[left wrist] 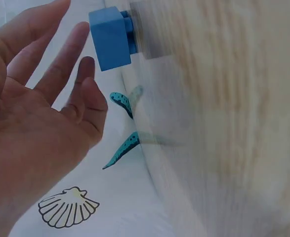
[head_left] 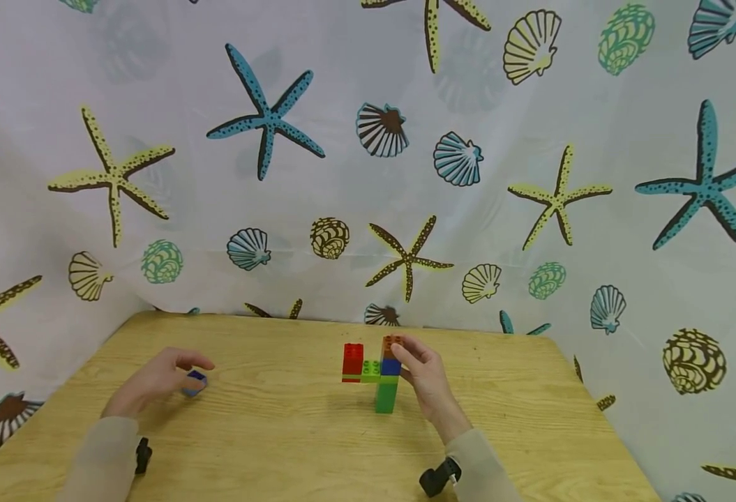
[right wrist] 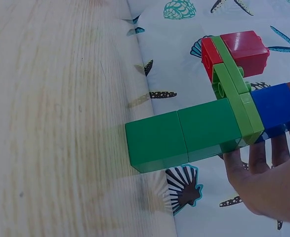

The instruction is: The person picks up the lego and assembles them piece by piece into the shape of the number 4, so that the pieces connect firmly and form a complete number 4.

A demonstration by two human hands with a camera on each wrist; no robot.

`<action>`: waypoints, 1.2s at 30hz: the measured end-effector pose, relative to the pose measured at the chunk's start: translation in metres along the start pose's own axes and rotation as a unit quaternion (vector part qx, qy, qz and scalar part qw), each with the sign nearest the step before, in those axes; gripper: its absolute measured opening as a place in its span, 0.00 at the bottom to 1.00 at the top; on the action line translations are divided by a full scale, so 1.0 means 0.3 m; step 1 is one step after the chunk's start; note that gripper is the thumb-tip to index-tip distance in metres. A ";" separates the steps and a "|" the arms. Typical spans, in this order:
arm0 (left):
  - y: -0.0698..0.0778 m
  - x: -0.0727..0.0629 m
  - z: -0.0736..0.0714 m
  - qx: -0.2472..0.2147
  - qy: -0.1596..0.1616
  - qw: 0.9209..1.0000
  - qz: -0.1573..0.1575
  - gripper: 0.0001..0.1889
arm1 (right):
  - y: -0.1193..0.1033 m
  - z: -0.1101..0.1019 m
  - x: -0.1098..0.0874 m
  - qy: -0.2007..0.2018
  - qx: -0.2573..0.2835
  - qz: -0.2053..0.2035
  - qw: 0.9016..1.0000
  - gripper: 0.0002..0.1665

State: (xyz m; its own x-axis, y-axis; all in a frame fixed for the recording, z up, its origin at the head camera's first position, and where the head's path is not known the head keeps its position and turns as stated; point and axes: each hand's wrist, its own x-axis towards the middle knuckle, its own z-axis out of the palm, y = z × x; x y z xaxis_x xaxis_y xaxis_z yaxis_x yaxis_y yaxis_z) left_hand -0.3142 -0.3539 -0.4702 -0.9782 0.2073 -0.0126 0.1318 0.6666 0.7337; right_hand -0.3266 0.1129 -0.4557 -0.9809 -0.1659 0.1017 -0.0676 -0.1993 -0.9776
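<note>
My right hand (head_left: pixel 427 376) holds the upper end of a toy brick structure (right wrist: pixel 211 123), the thumb on its brown brick (head_left: pixel 389 346). Under that brick come a blue brick (right wrist: pixel 275 106), a long lime green piece (right wrist: pixel 251 121) and a column of two green bricks (right wrist: pixel 157 143). A red brick (head_left: pixel 353 359) stands on the other end of the lime green piece. On the left, my left hand (head_left: pixel 157 380) hovers beside a loose blue brick (head_left: pixel 194 383) on the table, fingers loosely bent. In the left wrist view this brick (left wrist: pixel 110 39) shows its studs towards the tabletop.
A pale wooden table (head_left: pixel 280 446) lies under both hands. Behind and at its sides hangs a white cloth (head_left: pixel 342 188) printed with starfish and shells. Each wrist carries a black strap; the right one (head_left: pixel 439 477) shows a small black device.
</note>
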 end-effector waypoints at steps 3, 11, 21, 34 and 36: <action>-0.006 0.001 -0.009 0.005 -0.013 1.000 -0.009 0.23 | 0.000 -0.001 0.000 0.000 0.002 0.000 1.000 0.30; -0.016 0.013 -0.003 -0.007 -0.054 0.997 -0.052 0.31 | 0.004 -0.004 -0.001 -0.001 0.007 -0.001 1.000 0.28; 0.007 0.019 0.022 -0.022 -0.048 0.995 -0.088 0.28 | 0.001 -0.007 -0.004 -0.004 -0.005 -0.008 1.000 0.29; 0.072 0.035 0.077 -0.076 -0.058 0.992 -0.082 0.32 | 0.004 -0.011 0.002 -0.003 -0.008 -0.002 1.000 0.32; 0.088 0.037 0.088 -0.062 -0.050 0.994 -0.073 0.31 | 0.004 -0.009 0.002 -0.006 -0.009 -0.001 1.000 0.33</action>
State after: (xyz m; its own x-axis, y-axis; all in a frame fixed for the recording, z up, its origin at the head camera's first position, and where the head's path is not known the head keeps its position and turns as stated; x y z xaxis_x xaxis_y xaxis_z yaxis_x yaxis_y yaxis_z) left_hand -0.3173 -0.3153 -0.4688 -0.9636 0.1897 -0.1882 -0.0368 0.6033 0.7967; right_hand -0.3279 0.1151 -0.4572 -0.9784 -0.1771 0.1067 -0.0739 -0.1820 -0.9805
